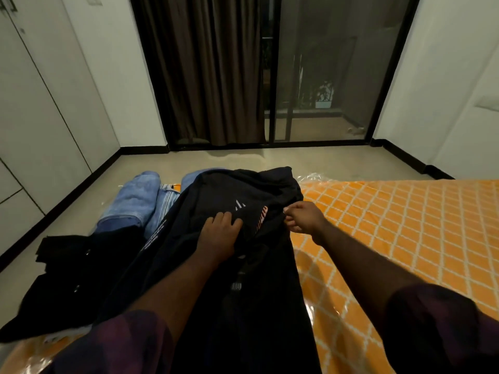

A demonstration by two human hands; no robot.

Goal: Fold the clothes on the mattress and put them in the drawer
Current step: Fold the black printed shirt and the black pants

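A black garment [243, 287] with white and orange print lies rumpled down the middle of the orange lattice-patterned mattress [391, 225]. My left hand [218, 233] rests on it near the print, its fingers curled into the fabric. My right hand [302, 215] pinches the garment's right edge beside the orange lettering. Light blue jeans [140, 203] lie at the mattress's far left corner. Another black garment with buttons [70, 279] is spread at the left edge.
White wardrobe doors [32, 117] line the left wall, with lower panels near the floor. A dark curtain [205, 71] and a sliding glass door [324, 71] stand ahead across bare floor [243, 160]. Clear plastic wrap covers the mattress.
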